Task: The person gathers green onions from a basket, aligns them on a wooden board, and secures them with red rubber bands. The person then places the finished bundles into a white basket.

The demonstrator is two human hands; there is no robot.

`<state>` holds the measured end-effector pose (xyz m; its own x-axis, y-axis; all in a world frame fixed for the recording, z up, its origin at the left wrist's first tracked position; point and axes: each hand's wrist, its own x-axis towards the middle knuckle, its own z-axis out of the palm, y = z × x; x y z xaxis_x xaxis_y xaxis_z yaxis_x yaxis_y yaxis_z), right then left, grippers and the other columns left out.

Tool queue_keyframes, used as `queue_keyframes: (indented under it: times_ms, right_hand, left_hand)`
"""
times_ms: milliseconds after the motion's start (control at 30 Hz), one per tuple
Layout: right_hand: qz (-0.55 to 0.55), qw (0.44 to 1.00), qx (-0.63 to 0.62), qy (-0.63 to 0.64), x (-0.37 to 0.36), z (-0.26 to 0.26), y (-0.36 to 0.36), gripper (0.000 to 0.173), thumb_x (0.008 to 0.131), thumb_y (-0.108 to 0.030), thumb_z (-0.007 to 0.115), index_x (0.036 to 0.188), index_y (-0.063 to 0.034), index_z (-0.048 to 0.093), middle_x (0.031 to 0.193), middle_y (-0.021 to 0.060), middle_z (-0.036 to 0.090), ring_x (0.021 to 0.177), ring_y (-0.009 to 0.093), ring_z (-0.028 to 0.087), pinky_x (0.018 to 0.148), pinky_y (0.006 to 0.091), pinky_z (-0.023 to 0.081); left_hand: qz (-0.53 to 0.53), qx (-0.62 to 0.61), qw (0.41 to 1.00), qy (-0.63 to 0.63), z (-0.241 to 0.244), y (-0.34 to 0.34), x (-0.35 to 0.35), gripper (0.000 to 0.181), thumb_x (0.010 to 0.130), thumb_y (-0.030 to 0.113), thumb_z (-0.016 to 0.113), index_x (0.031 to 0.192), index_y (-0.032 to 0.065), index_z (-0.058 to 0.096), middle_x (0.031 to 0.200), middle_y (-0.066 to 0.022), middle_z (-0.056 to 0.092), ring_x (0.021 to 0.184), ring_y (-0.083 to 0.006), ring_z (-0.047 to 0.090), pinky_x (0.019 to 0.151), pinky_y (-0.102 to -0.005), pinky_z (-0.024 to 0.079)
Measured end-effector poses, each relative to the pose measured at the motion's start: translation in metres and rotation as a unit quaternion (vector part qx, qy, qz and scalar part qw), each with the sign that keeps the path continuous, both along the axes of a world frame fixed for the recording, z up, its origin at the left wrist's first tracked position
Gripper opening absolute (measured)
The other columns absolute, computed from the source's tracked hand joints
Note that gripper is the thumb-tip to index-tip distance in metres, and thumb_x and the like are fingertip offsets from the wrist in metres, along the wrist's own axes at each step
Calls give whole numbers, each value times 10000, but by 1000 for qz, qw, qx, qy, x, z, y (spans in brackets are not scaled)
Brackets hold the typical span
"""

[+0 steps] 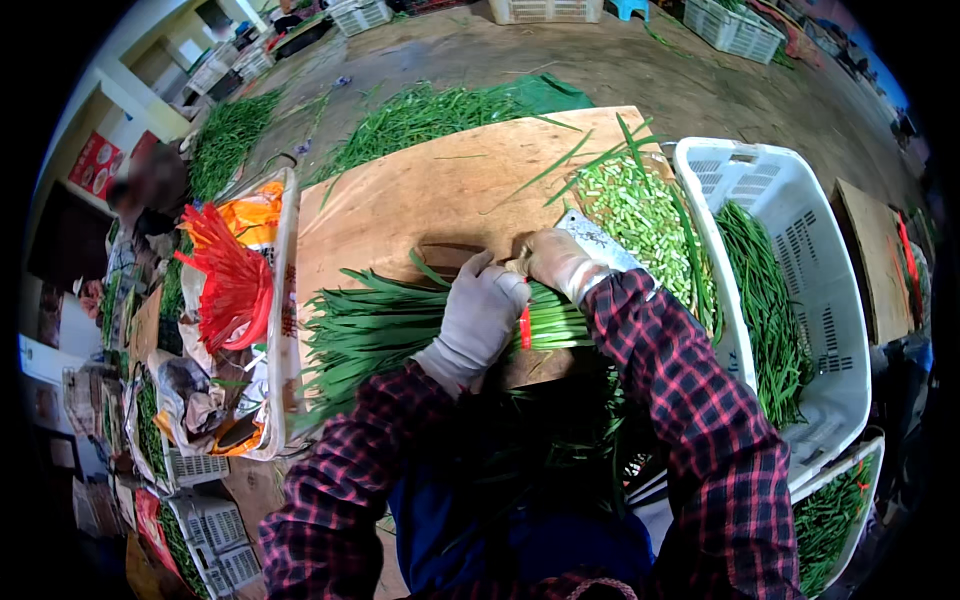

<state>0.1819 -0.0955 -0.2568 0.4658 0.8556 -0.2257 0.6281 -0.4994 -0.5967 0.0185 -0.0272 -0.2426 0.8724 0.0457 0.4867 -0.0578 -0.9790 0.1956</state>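
A bunch of garlic chives (386, 307) lies across the wooden board, green leaves to the left and pale stems (564, 322) to the right. A red plastic tie (525, 328) wraps around the stems. My left hand (486, 300), in a whitish glove, grips the bunch beside the tie. At the tie's upper end, my gloved right hand (551, 259) has its fingers closed; the strip's end is hidden between the hands. A flat metal blade (596, 238) lies partly under my right wrist. Beyond it is a heap of cut pale stem pieces (634, 206).
On the right stands a white plastic crate (780, 169) holding chives (765, 315). A pale bin (281, 360) at left holds red plastic strips (232, 277). Loose chives (420, 116) lie past the wooden board (397, 199). Blurred people appear at far left.
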Motion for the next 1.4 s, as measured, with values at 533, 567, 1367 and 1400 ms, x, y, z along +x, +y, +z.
queue_keyframes:
  times_ms: [533,567,1367,1400]
  right_hand:
    - [76,995,30,-59,-10,29,-44,376,958,-385,466,1091,-96,665,1020,196,660,955,369,624,827,435,479]
    - [30,996,72,-39,-21,49,-59,376,955,-386,478,1055,-77,669,983,212,659,939,359,630,793,443,485]
    - [-240,920,16,-309,-12,14,-182,283,781,-274,703,991,-94,639,803,117,667,804,279,669,730,407,523]
    - [-223,931,-12,-289,-9,8,-177,224,780,-230,678,957,-99,637,801,107,671,789,282,677,718,405,528]
  left_hand:
    - [22,-180,981,75,35,13,9,116,748,18,695,858,37,667,780,-124,652,742,-287,653,653,-335,507]
    - [65,-224,969,88,44,17,14,124,748,17,706,867,26,668,784,-129,654,746,-283,655,661,-325,508]
    - [149,-16,984,-92,40,22,58,108,774,138,733,794,90,638,750,-110,633,704,-297,633,621,-365,496]
    - [154,-88,982,-59,16,18,59,123,775,159,735,784,94,632,748,-113,633,699,-303,631,615,-367,495]
